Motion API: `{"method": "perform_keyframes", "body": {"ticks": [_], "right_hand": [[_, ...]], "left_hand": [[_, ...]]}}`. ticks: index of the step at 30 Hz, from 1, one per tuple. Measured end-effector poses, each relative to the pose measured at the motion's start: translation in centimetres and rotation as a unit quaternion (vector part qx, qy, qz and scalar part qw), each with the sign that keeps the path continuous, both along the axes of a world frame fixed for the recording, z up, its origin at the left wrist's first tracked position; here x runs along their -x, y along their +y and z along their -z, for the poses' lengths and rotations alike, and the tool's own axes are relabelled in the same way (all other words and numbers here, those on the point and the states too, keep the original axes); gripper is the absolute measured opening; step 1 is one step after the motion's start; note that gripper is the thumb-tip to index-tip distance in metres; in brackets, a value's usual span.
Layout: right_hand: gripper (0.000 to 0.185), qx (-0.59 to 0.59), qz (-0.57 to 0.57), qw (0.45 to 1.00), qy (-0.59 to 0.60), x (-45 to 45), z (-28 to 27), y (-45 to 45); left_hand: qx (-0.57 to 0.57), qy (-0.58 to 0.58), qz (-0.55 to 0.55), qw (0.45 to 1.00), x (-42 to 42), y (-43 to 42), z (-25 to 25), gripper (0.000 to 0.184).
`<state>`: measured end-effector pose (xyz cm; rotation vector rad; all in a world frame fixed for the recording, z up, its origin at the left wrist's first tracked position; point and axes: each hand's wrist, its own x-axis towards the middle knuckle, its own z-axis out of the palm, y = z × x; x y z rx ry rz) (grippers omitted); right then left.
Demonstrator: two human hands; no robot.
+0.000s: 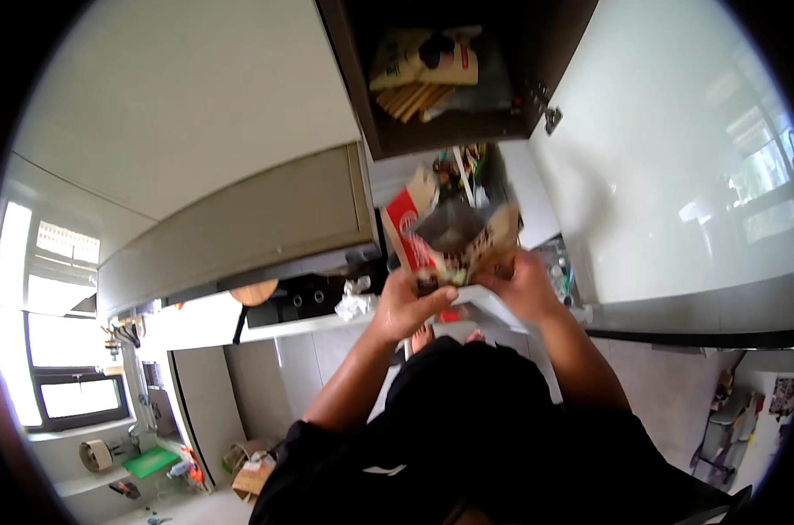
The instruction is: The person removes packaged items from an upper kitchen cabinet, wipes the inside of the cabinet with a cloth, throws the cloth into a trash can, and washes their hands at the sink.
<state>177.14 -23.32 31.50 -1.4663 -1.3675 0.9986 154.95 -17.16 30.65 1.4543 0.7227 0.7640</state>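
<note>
Both of my hands hold an opened food packet [410, 229] with red and tan printing in front of my chest. My left hand [407, 306] grips its lower left side, thumb across the front. On the other side, my right hand [521, 287] has its fingers closed round the lower right edge. The packet's mouth gapes toward the top, showing a dark grey inside; its contents are too blurred to make out. Above it, an open cupboard [362, 87] holds a tan packet [423, 57] on some light brown sticks.
The white cupboard door [660, 166] stands open at the right. Below the range hood [239, 232] are a black hob [302, 302] and a wooden board [254, 292]. Crumpled white wrapping [355, 300] lies beside the hob. A green board [151, 462] is at the lower left.
</note>
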Motion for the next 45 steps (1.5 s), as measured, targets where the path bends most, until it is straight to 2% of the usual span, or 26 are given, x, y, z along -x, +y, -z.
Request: {"method": "perform_keyframes", "body": {"ticks": [2, 3, 5, 6, 7, 10, 12, 13, 14, 15, 17, 21, 23, 24, 25, 26, 27, 29, 31, 33, 34, 36, 37, 39, 42, 45], "right_hand": [[0.024, 0.031, -0.059, 0.998, 0.006, -0.5, 0.2, 0.1], [0.025, -0.06, -0.087, 0.993, 0.044, -1.3, 3.2, 0.7], [0.028, 0.03, -0.002, 0.964, 0.264, -2.4, 6.4, 3.5], [0.029, -0.07, 0.041, 0.922, 0.379, -0.9, 2.4, 5.2], [0.031, -0.061, 0.11, 0.887, 0.445, -1.1, 1.8, 7.8], [0.04, -0.043, 0.194, 0.877, 0.438, -0.2, -2.2, 15.6], [0.052, -0.132, 0.3, 0.908, 0.26, 0.3, -2.7, 22.0], [0.053, -0.272, 0.252, 0.928, 0.038, -0.6, -2.2, 25.3], [0.05, -0.352, 0.273, 0.839, -0.313, -0.2, -4.5, 26.2], [0.05, -0.352, 0.271, 0.84, -0.312, -0.4, -5.0, 27.4], [0.043, -0.365, 0.219, 0.68, -0.597, -0.9, -5.8, 30.0], [0.035, -0.201, 0.164, 0.747, -0.612, -4.1, -6.9, 33.5], [0.032, -0.059, 0.197, 0.854, -0.478, -5.3, -8.0, 34.2], [0.032, -0.058, 0.194, 0.854, -0.479, -5.4, -8.1, 33.9], [0.033, -0.215, 0.272, 0.873, -0.344, -5.3, -8.5, 33.0], [0.035, -0.36, 0.339, 0.847, -0.193, -5.4, -8.7, 31.8], [0.035, -0.361, 0.347, 0.843, -0.199, -4.9, -9.1, 30.1], [0.038, -0.351, 0.393, 0.848, -0.059, -2.9, -9.9, 24.6], [0.037, -0.285, 0.315, 0.904, 0.041, -1.1, -8.5, 17.8], [0.037, -0.308, 0.212, 0.899, 0.227, 0.3, -4.7, 12.6], [0.038, -0.247, 0.195, 0.912, 0.264, 1.0, -3.5, 9.5], [0.038, -0.126, 0.153, 0.925, 0.324, 0.5, 0.1, 4.4], [0.038, -0.068, 0.13, 0.926, 0.347, -0.4, 2.2, 2.5], [0.039, 0.025, 0.078, 0.926, 0.369, -1.2, 2.7, -1.0], [0.039, 0.055, -0.001, 0.917, 0.395, -1.5, 4.0, -4.1], [0.042, 0.116, 0.021, 0.897, 0.425, -1.5, 3.8, -4.3]], "left_hand": [[-0.002, 0.002, -0.049, 0.999, 0.3, -0.1, 2.0, 0.02], [0.005, 0.021, -0.105, 0.994, 0.0, -0.6, 2.1, 0.02], [0.018, 0.008, -0.181, 0.983, 0.0, -1.3, 3.4, 0.019], [0.025, -0.004, -0.184, 0.983, 0.1, -1.5, 3.5, 0.018], [0.033, -0.012, -0.187, 0.982, 0.3, -1.8, 3.6, 0.018], [0.027, -0.002, -0.215, 0.976, 1.0, -2.7, 5.0, 0.017], [0.061, -0.013, -0.207, 0.976, 1.6, -3.1, 5.5, 0.018], [0.098, -0.022, -0.197, 0.975, 2.0, -3.3, 5.7, 0.018], [0.102, -0.02, -0.193, 0.976, 2.2, -3.3, 6.1, 0.018], [0.103, -0.02, -0.195, 0.975, 2.5, -3.4, 5.9, 0.018], [0.098, -0.012, -0.182, 0.978, 3.0, -3.5, 5.4, 0.018], [0.1, -0.059, -0.172, 0.978, 4.0, -3.6, 6.0, 0.017], [0.073, -0.061, -0.195, 0.976, 4.0, -3.7, 5.3, 0.011], [0.075, -0.062, -0.197, 0.975, 4.0, -3.9, 5.4, 0.011], [0.074, -0.066, -0.211, 0.972, 4.0, -3.9, 5.6, 0.009], [0.072, -0.07, -0.222, 0.97, 3.9, -3.9, 5.8, 0.008], [0.072, -0.072, -0.212, 0.972, 4.0, -3.9, 5.8, 0.008], [0.049, -0.081, -0.202, 0.975, 3.8, -4.1, 5.9, 0.007], [0.105, -0.126, -0.173, 0.971, 3.5, -4.1, 6.3, 0.012], [0.07, -0.132, -0.137, 0.979, 3.4, -3.9, 6.3, 0.017], [0.07, -0.132, -0.128, 0.981, 3.5, -3.2, 6.2, 0.017], [-0.154, -0.123, -0.038, 0.98, 3.3, -2.2, 6.0, 0.018], [-0.154, -0.124, -0.035, 0.98, 2.7, -2.3, 5.8, 0.018], [-0.062, -0.136, -0.086, 0.985, 1.5, -2.6, 5.6, 0.034], [-0.002, -0.122, -0.029, 0.992, 1.0, -2.4, 7.1, 0.074], [0.131, -0.232, 0.023, 0.964, 0.1, -2.7, 6.2, 0.083]]}}
